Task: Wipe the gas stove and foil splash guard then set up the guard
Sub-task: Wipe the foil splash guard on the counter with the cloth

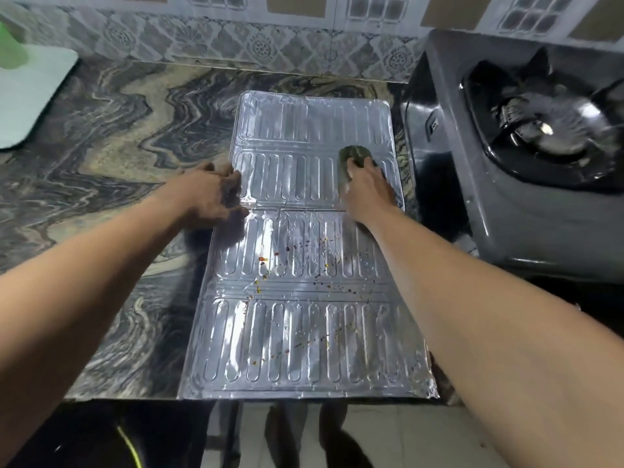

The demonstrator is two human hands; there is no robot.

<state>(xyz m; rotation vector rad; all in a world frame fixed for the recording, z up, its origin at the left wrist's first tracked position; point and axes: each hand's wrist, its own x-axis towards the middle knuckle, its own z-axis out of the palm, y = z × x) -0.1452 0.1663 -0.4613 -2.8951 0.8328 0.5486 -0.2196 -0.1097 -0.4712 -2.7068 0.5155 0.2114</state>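
The foil splash guard (304,298) lies flat on the marbled counter, ribbed and shiny, with red and brown specks across its middle and near panels. My right hand (366,190) presses a dark green scrub pad (353,157) onto the guard's far right part. My left hand (212,194) rests with spread fingers on the guard's left edge, holding it down. The grey gas stove (489,197) stands to the right, its black burner (547,130) in view.
The counter (118,146) extends to the left, with a white board (30,96) and a green object (10,45) at the far left. A tiled wall (236,38) runs behind. The counter's front edge is just below the guard.
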